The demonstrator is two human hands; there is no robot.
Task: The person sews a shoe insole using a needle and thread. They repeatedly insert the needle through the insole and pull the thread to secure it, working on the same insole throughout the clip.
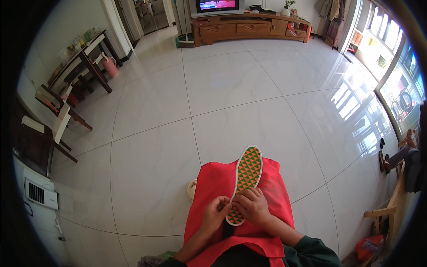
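Far left: a white box with a grill (41, 194) sits low by the wall.
Chairs: dark wooden chairs (55, 120) stand by the left wall, well apart from the hands.
Table: a dark side table (91, 60) stands past the chairs, with small things on top that are too small to tell.
Pink can: a pink watering can (109, 65) stands on the floor just beside the table.
Floor: big shiny white tiles (222, 98) fill the middle of the room.
Red cloth: a red cloth (213, 187) lies over the person's lap.
Left hand: the left hand (216, 212) rests on the red cloth, fingers curled in, pinching the left edge of the insole near its low end.
Insole: a shoe insole (248, 171) with orange and green triangles and a white rim lies on the red cloth, its toe pointing away from the person.
Right hand: the right hand (254, 205) lies on top of the insole's lower part, fingers bent and pressing it down.
Far end: a long wooden cabinet (251, 27) with a lit screen (217, 5) on it stands at the back wall.
Right side: bright windows (393, 66) shine on the floor, and a wooden frame (393, 200) stands low on the right.
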